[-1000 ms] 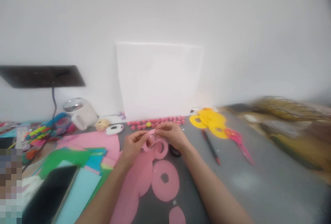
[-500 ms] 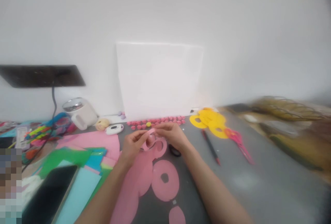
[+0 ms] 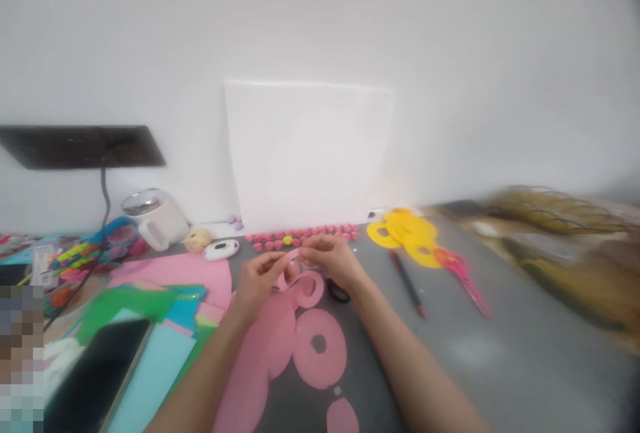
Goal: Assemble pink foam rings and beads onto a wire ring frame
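Note:
My left hand (image 3: 256, 281) and my right hand (image 3: 331, 259) meet over the grey table (image 3: 500, 353), both pinching a curled pink paper strip (image 3: 290, 274). The strip coils into a loose spiral that hangs down to a pink paper ring (image 3: 310, 289) lying just below my fingers. A larger pink paper disc with a hole (image 3: 320, 347) lies nearer to me, beside more pink cut paper (image 3: 260, 366).
Yellow paper rings (image 3: 407, 234), pink scissors (image 3: 463, 276) and a red pencil (image 3: 407, 283) lie to the right. A row of small pink rolled pieces (image 3: 305, 234) sits before a white board (image 3: 307, 153). Coloured paper sheets (image 3: 145, 313), a dark phone (image 3: 95, 379) and a white mug (image 3: 155, 218) are left.
My fingers have shifted slightly on the pink strip and the coil looks a little tighter. Nothing else on the table has moved.

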Tool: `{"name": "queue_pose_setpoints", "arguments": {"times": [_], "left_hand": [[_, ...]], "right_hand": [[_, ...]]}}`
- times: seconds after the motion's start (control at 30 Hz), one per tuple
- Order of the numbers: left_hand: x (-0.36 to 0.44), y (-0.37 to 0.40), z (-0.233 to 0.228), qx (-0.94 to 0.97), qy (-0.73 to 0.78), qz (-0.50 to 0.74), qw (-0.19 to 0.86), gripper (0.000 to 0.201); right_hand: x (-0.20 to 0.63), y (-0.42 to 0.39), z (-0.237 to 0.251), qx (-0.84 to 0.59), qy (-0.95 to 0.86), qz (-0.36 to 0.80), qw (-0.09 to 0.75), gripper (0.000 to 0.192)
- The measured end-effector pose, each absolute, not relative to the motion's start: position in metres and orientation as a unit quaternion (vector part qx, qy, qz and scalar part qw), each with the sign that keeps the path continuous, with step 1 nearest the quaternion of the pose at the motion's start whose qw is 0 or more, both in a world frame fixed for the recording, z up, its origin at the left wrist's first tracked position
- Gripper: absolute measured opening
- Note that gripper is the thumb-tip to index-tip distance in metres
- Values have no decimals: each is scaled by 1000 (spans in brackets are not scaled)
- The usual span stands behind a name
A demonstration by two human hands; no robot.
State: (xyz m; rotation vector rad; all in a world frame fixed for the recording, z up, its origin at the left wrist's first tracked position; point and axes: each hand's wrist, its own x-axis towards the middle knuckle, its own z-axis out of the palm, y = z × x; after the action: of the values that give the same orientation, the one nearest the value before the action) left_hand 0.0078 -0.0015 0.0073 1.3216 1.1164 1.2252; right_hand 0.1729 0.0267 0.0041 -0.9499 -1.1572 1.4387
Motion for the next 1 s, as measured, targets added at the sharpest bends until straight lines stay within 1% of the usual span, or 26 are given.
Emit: {"name": "queue_pose_setpoints", "arguments": {"times": [0.23,0.43,0.73,1.0], "left_hand": [[7,0,5,541,443,505,506,21],[8,-1,7,524,446,513,513,20],[8,-2,8,532,444,508,512,19],[5,1,3,518,447,502,529,20]], "right_hand": [[172,26,6,-405,-491,576,513,18],[174,28,2,-385,-487,599,506,23],[173,27,5,-386,-476,601,513,18],[172,31,2,-395,-461,601,520,23]]}}
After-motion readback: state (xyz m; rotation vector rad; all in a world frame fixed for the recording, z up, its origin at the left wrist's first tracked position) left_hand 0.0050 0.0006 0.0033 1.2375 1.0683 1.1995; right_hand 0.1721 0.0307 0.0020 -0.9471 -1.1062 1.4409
